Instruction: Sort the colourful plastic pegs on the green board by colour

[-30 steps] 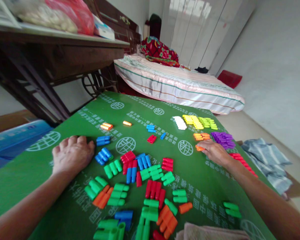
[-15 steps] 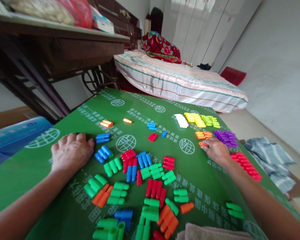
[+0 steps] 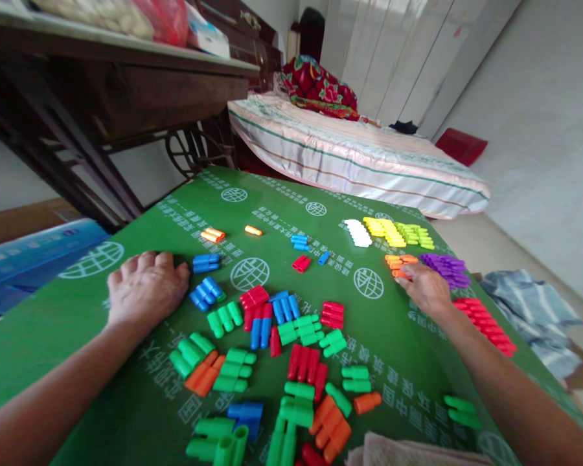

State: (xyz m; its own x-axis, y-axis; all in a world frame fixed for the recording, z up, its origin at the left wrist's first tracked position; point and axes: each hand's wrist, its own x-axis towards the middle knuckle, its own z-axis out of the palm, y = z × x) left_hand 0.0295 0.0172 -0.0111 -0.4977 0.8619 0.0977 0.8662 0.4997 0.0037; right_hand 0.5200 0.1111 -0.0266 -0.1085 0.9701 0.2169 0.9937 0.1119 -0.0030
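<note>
My right hand (image 3: 427, 287) pinches a small orange bullet-shaped plastic block (image 3: 400, 274) at the near side of an orange block group (image 3: 399, 261). Close by that hand lie the purple blocks (image 3: 445, 270) and a row of red blocks (image 3: 486, 323). On the left, my left hand (image 3: 148, 288) rests palm down on the green board, fingers slightly curled, with nothing visible in it. Just right of its thumb are joined blue blocks (image 3: 206, 263). White blocks (image 3: 358, 233), yellow blocks (image 3: 384, 231) and lime blocks (image 3: 414, 235) line up beyond my right hand.
Green, red, blue and orange blocks lie scattered over the near middle of the green board (image 3: 320, 259). A folded cloth (image 3: 412, 451) sits at its near edge. A dark wooden table (image 3: 140, 90) stands left, a bed (image 3: 350, 142) behind, and a striped cloth (image 3: 529, 317) right.
My right hand has brought the orange block up against the orange group. My left hand stays put on the board. The whole view has shifted slightly.
</note>
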